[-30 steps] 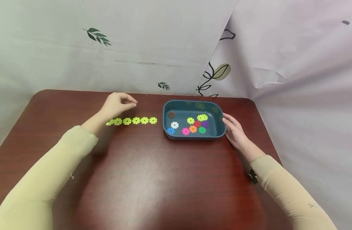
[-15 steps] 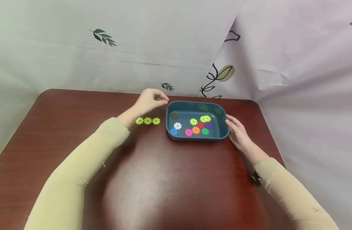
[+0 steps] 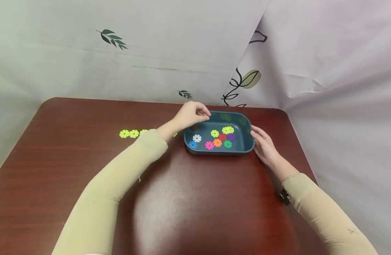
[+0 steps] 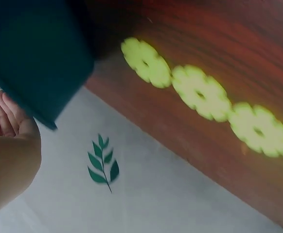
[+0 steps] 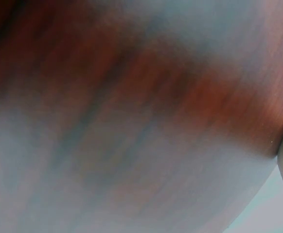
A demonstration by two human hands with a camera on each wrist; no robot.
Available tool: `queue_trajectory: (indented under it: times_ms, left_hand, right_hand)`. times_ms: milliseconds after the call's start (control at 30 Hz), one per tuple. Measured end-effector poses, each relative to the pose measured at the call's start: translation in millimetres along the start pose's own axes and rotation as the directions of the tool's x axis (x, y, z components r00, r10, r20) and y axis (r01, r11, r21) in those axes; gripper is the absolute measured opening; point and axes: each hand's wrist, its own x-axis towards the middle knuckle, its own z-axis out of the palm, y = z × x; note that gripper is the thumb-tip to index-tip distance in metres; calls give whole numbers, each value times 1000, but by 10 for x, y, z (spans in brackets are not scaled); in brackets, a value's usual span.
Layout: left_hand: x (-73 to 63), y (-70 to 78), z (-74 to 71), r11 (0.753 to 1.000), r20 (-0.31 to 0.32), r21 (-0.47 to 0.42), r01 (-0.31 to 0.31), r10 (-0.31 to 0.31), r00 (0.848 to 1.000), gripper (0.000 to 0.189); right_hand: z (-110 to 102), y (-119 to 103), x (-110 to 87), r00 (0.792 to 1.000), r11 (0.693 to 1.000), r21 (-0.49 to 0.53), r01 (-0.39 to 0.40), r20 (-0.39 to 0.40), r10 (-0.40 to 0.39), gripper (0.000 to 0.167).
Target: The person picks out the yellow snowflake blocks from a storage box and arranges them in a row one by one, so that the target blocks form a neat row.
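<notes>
My left hand (image 3: 192, 115) hangs over the left back part of a dark blue-green tray (image 3: 220, 153), its thumb and fingers bent toward each other with nothing visible between them. At the tray's right end, the fingers of my right hand (image 3: 265, 148) touch the outside of the wall. Notched plastic discs lie in the tray: several colours, among them a white disc (image 3: 196, 138), a pink disc (image 3: 209, 145) and a yellow disc (image 3: 214, 133). The brown disc is mostly hidden behind my left hand. Left of the tray runs a row of yellow discs (image 3: 133, 134), partly covered by my left sleeve.
The reddish-brown wooden table (image 3: 189, 198) ends at the back against a pale curtain (image 3: 157, 46) with printed leaves. More curtain hangs along the right side. The right wrist view is mostly blurred tabletop.
My left hand has moved right, from above the yellow row to over the tray. The left end of the row shows again. My right hand has stayed at the tray's end.
</notes>
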Motion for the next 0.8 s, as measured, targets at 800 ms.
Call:
queue_trajectory:
  times_ms: [800]
  left_hand:
    - [136,-36,539,987,153,147,62,-85,984,17]
  right_hand:
    - [5,18,-11,1000,1000,15,3,-5,-3,27]
